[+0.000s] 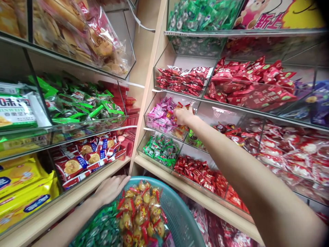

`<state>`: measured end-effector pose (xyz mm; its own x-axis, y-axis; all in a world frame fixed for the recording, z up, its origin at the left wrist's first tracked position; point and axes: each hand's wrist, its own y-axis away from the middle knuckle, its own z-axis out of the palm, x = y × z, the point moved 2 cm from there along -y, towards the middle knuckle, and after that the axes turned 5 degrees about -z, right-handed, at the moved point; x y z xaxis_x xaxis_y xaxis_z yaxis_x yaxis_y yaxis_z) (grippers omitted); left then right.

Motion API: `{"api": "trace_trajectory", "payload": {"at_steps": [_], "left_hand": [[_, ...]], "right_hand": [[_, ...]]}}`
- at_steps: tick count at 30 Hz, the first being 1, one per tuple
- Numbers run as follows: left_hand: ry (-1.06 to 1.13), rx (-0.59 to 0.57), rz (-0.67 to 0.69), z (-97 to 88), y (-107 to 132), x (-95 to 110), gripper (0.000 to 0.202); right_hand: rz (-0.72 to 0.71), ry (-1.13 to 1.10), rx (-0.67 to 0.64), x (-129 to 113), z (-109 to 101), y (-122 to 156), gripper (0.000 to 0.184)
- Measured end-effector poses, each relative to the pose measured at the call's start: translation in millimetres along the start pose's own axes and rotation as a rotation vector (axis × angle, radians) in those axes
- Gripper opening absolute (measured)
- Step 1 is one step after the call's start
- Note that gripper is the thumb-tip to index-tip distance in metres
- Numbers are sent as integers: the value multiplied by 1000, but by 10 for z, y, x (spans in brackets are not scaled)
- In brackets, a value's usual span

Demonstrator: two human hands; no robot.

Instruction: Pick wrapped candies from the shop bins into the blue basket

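My right hand (183, 115) reaches into a clear bin of pink-wrapped candies (162, 112). Its fingers are curled around wrapped candies with red and yellow ends (187, 105), partly hidden by the hand. My left hand (113, 188) lies over the rim of a teal plastic basket (177, 202), its fingers bent along the edge. Inside the basket, gold candies with red ends (142, 209) are heaped beside green-wrapped candies (102, 226). A few purple wrappers (168, 240) show at the bottom edge.
Green candies (161, 150) and red candies (195, 169) fill bins below my right hand. Red packets (252, 84) sit on the shelf above. To the left, shelves hold green packets (84, 103), biscuit packs (94, 157) and yellow packs (25, 192). A wooden post (147, 79) divides the shelves.
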<state>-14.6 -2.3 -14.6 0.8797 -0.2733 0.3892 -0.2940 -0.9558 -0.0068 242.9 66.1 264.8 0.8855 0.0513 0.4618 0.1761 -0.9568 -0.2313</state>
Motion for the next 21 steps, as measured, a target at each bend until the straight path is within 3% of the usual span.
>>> {"api": "trace_trajectory", "payload": {"at_steps": [5,8,10,13,16,19,21], "left_hand": [[13,3,7,3,-3,-1,65],[-9,-11,-12,-7,6,22,68],[-27,4,-34,-11,4,31,70],[-34,-6,-12,2,-9,37,69],[-44,-19,-10,19,-23,33,68],[-54,-19,-7,24,-28,31,70],[-64,-20,-13,24,-28,28,71]], "right_hand": [[-85,45,247,54,-239,256,32],[-197,-31,421,-58,-302,669,27],[-287,-145,480,-229,-221,1033,23],[-415,-364,408,-605,150,1582,21],[-524,-622,159,-988,728,1982,28],[-503,-730,-88,-1199,1254,2182,29],[-464,-759,-174,-1229,1474,2242,30]]}}
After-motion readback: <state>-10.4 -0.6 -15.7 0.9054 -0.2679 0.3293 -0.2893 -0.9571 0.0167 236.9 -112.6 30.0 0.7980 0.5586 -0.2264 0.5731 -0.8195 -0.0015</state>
